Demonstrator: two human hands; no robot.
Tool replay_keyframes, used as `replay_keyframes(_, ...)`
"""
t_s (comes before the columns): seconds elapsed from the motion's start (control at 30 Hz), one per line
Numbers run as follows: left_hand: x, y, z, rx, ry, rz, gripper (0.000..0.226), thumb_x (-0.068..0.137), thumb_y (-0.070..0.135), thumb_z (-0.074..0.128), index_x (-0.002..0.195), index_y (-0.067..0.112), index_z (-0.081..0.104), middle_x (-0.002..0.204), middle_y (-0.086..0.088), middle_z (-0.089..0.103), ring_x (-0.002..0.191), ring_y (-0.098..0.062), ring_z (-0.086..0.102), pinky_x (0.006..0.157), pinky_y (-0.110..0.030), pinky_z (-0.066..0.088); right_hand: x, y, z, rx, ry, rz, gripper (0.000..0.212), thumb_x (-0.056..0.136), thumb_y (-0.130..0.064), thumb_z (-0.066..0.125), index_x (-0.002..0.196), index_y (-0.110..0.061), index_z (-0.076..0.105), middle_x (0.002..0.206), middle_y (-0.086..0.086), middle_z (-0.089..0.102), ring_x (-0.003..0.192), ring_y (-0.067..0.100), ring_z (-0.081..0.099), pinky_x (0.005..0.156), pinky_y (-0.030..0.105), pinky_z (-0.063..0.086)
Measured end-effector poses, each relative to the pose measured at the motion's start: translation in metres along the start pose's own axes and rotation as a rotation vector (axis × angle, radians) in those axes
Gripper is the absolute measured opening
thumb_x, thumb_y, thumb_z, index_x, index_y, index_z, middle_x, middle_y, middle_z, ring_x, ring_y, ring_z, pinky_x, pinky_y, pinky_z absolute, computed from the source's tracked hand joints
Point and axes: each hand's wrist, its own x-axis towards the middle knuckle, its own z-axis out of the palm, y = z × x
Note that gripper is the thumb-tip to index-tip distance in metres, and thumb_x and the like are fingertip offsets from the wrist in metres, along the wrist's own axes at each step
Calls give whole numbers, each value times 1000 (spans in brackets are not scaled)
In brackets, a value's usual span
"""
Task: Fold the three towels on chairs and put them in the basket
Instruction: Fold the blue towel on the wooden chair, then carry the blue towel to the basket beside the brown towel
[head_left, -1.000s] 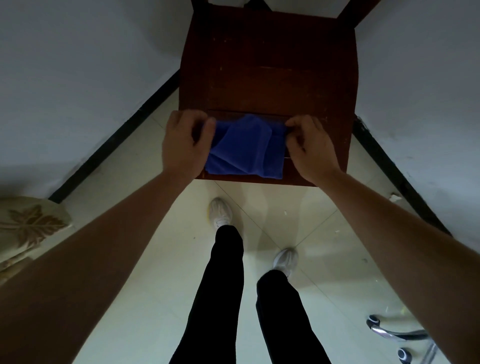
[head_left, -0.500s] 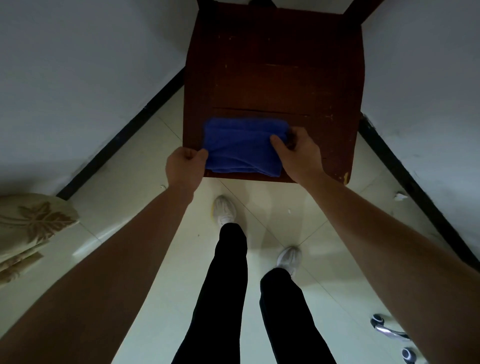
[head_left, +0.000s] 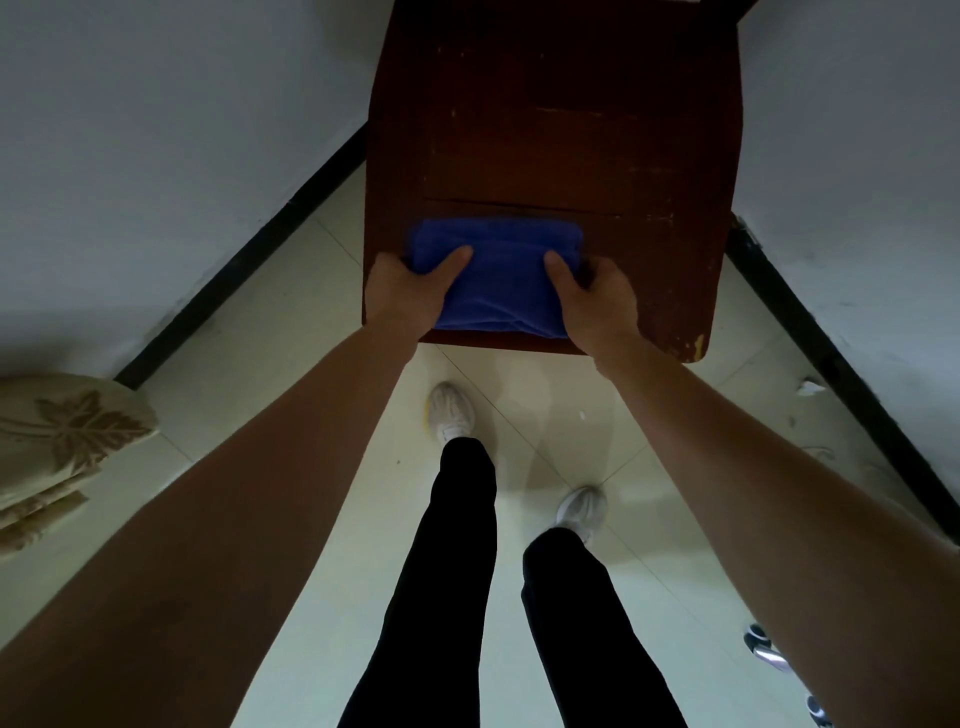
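- Pale tiled floor (head_left: 291, 332) and grey walls (head_left: 156, 130) edged with a dark skirting strip (head_left: 249, 249) form a dim corner, seen from above.
- A dark wooden chair seat (head_left: 571, 130) lies just beyond both hands. Its back is cut off by the top edge of the view, and its front right corner is chipped.
- 1 folded blue towel (head_left: 501, 291) sits at the seat's near edge, directly between the 2 hands.
- The left hand (head_left: 408, 296) clamps the towel's left end, thumb pressed on top, other fingers hidden under the cloth.
- The right hand (head_left: 597, 301) clamps the right end the same way, thumb on top, fingers curled out of sight.
- Whether the towel rests on the seat or is slightly lifted is hard to make out.
- Below the hands, 2 black trouser legs (head_left: 457, 571) and 2 white shoes (head_left: 451, 410) stand on the tiles.
- Well left of the left hand, a beige leaf-patterned cushion (head_left: 67, 436) is cut off by the frame.
- Far below the right hand, castors of a wheeled base (head_left: 769, 654) show, partly hidden behind the forearm.
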Motion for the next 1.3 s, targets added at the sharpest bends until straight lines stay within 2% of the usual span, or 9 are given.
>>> replay_keyframes(0.1, 3, -5, -8, -105, -60, -17, 62, 71, 51, 82, 111, 8, 63, 106, -2, 66, 95, -19, 65, 81, -32, 57, -5, -3, -15, 311, -176, 119, 44, 98, -42, 56, 122, -6, 61, 111, 7, 67, 96, 23, 66, 78, 36, 56)
replay_keyframes(0.23, -12, -8, -25, -295, -225, -73, 57, 70, 47, 82, 112, 14, 63, 115, -3, 69, 101, -19, 69, 90, -37, 58, -17, -4, -36, 649, -431, 216, 31, 101, -28, 55, 126, -11, 57, 123, 4, 65, 105, 17, 67, 81, 30, 59)
replay_keyframes(0.4, -63, 27, -43, -342, -335, 48, 71, 65, 55, 79, 122, 16, 62, 120, -3, 70, 105, -19, 70, 96, -42, 55, -47, -24, -87, 755, -463, 158, 26, 99, -27, 57, 121, -13, 58, 123, 2, 66, 110, 17, 67, 93, 35, 57)
replay_keyframes(0.5, -113, 76, -59, -329, -403, 149, 77, 62, 63, 81, 124, 22, 61, 121, -2, 70, 107, -22, 69, 96, -44, 54, -81, -44, -144, 737, -418, 54, 34, 98, -29, 59, 126, -9, 57, 124, 3, 67, 107, 16, 69, 88, 31, 58)
replay_keyframes(0.63, -194, 151, -74, -321, -472, 247, 79, 60, 62, 81, 126, 23, 61, 121, 0, 70, 106, -20, 70, 96, -44, 54, -142, -75, -232, 729, -268, -56, 29, 99, -29, 57, 121, -11, 57, 118, 2, 68, 102, 15, 69, 79, 26, 58)
replay_keyframes(0.77, -283, 242, -79, -297, -599, 391, 72, 65, 51, 84, 125, 20, 59, 124, -1, 67, 108, -20, 68, 96, -43, 55, -218, -101, -330, 778, -52, -119, 37, 100, -35, 56, 129, -12, 50, 127, 5, 62, 109, 18, 66, 86, 34, 59)
replay_keyframes(0.87, -350, 305, -69, -264, -798, 522, 56, 77, 27, 78, 128, 21, 56, 126, -1, 67, 108, -20, 69, 93, -42, 57, -284, -106, -400, 734, 216, -157, 39, 101, -44, 51, 129, -16, 48, 129, 3, 59, 112, 20, 63, 98, 44, 54)
replay_keyframes(1.0, -429, 361, -32, -124, -1055, 665, 56, 77, 20, 78, 130, 18, 58, 119, -3, 72, 111, -23, 68, 95, -42, 54, -376, -88, -470, 712, 530, -187, 37, 101, -50, 46, 126, -24, 47, 122, -5, 60, 109, 14, 62, 95, 39, 55)
replay_keyframes(1.3, -671, 307, 67, 227, -1618, 790, 44, 91, 29, 66, 132, 15, 59, 128, -1, 67, 120, -20, 63, 104, -42, 47, -630, 50, -489, 905, 1104, -36, 39, 100, -47, 51, 125, -18, 53, 122, 1, 62, 107, 14, 62, 87, 30, 51)
